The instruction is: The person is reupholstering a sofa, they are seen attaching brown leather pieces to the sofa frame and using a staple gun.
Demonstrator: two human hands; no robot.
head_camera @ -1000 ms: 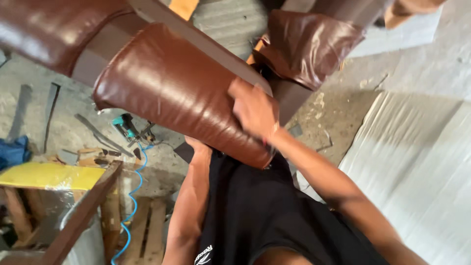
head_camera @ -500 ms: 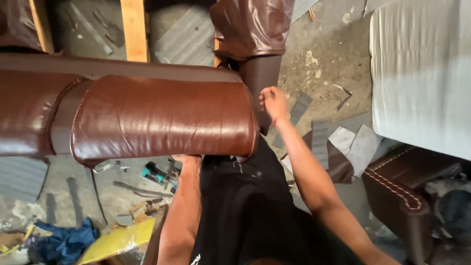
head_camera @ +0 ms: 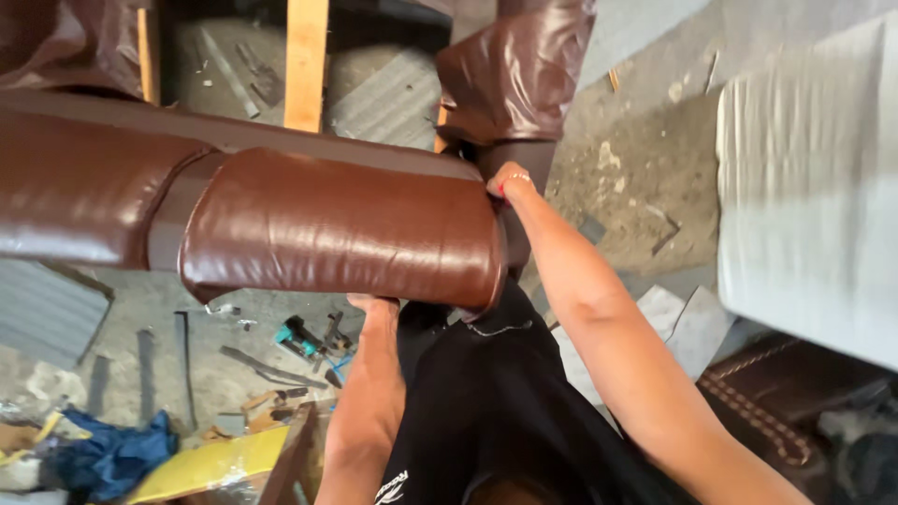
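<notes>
A long brown leather sofa part (head_camera: pixel 337 224) with two padded cushions lies across the view, lifted off the floor. My right hand (head_camera: pixel 510 180) grips its upper right corner, fingers curled over the edge. My left hand (head_camera: pixel 372 304) is under its lower edge, mostly hidden by the padding. A second brown leather piece (head_camera: pixel 519 70) with a wooden frame (head_camera: pixel 307 61) sits behind it at the top.
On the dusty concrete floor lie a teal power tool (head_camera: pixel 301 339), metal strips and scraps. A blue cloth (head_camera: pixel 112 458) and yellow board (head_camera: pixel 210 463) are at the lower left. A white ribbed mattress-like slab (head_camera: pixel 809 187) is on the right, a brown stitched armrest (head_camera: pixel 776 402) below it.
The view swung so the leather part now lies level across the frame. My right hand slid from its face to its right corner. My left hand stayed underneath.
</notes>
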